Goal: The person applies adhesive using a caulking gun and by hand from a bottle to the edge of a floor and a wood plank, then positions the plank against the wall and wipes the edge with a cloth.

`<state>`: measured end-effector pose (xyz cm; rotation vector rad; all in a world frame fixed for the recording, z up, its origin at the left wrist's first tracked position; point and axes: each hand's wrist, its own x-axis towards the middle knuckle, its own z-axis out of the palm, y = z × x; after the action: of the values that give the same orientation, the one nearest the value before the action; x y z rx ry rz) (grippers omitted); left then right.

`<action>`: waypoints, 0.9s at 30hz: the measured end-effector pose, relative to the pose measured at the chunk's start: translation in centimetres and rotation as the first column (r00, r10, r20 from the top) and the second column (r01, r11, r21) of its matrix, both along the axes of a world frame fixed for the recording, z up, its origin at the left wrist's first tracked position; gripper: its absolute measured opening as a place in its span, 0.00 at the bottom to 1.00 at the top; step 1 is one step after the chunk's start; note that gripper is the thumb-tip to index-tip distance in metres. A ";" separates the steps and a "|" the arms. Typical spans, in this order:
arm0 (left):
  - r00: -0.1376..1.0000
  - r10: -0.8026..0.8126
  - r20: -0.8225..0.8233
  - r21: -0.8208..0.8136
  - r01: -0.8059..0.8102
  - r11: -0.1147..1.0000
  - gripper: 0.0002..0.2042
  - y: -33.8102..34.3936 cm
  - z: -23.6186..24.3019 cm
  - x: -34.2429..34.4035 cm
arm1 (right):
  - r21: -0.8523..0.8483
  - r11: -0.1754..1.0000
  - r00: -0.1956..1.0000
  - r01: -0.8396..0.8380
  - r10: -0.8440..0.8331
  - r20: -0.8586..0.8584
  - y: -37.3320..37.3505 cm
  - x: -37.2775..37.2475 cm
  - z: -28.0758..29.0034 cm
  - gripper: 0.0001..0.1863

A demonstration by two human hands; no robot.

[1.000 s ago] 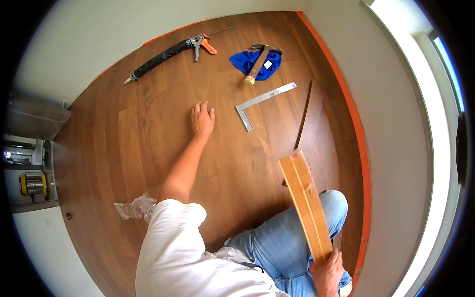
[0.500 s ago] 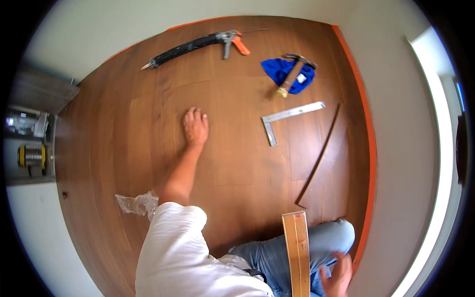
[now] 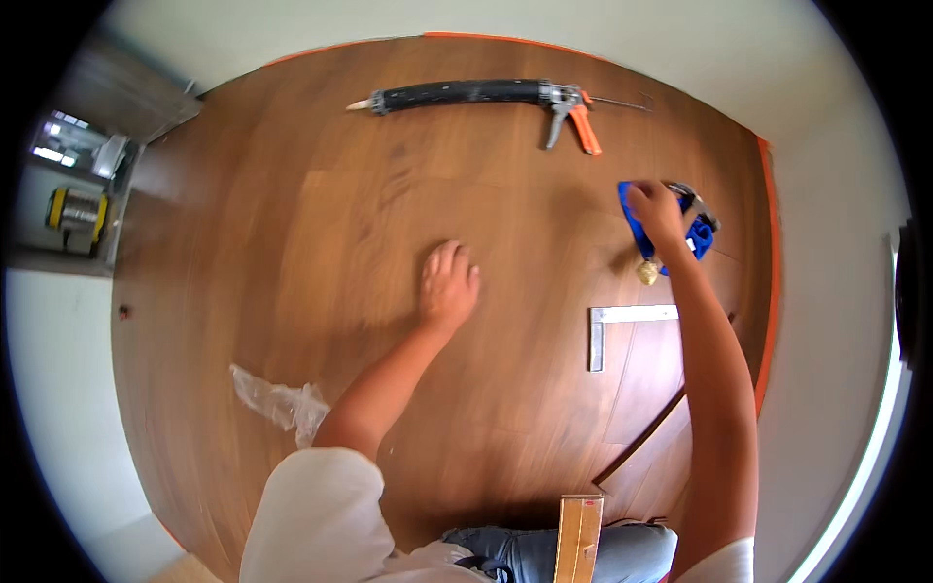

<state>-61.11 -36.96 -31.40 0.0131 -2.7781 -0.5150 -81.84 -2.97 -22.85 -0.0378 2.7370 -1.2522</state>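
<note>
My left hand [image 3: 449, 284] lies palm down on the wood floor, fingers stretched out, holding nothing. At the upper right my right hand [image 3: 657, 214] is on a blue cloth [image 3: 637, 231], its fingers curled in at the cloth's left edge. A hammer [image 3: 692, 206] rests on the cloth; my right hand and wrist cover most of its handle, whose yellowish end [image 3: 648, 273] shows below. Nearer to me, a metal try square [image 3: 597, 342] lies on the floor, partly hidden by my right forearm.
A black caulking gun [image 3: 462, 92] with an orange handle lies near the far wall. A thin dark strip [image 3: 639, 449] lies right of centre. A wood plank [image 3: 579, 539] rests over my leg. Crumpled clear plastic [image 3: 282, 403] lies by my left arm. Orange edging [image 3: 770, 233] borders the walls.
My right hand has moved from beside my leg up to the blue cloth and hammer. My left hand stays on the floor. The whole view has turned and shifted.
</note>
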 end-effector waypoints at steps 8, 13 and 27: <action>0.998 0.012 0.060 -0.039 -0.010 0.999 0.20 0.3 0.3 -0.1 | 0.032 0.987 0.987 0.158 -0.158 0.014 -7.1 -11.1 -6.8 0.29; 0.997 0.021 0.079 -0.035 -0.018 0.999 0.21 0.2 0.4 -0.4 | 0.192 0.981 0.999 0.000 -0.009 0.048 -9.0 -13.3 -8.0 0.28; 0.998 -0.016 0.068 -0.015 0.017 1.000 0.21 0.7 1.4 -0.8 | -0.846 -0.131 0.727 0.517 0.589 0.353 -11.5 -12.1 -7.6 0.23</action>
<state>-61.87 -36.24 -30.04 0.0050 -2.8509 -0.5059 -93.91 -14.52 -30.42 0.1709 0.4084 -2.3332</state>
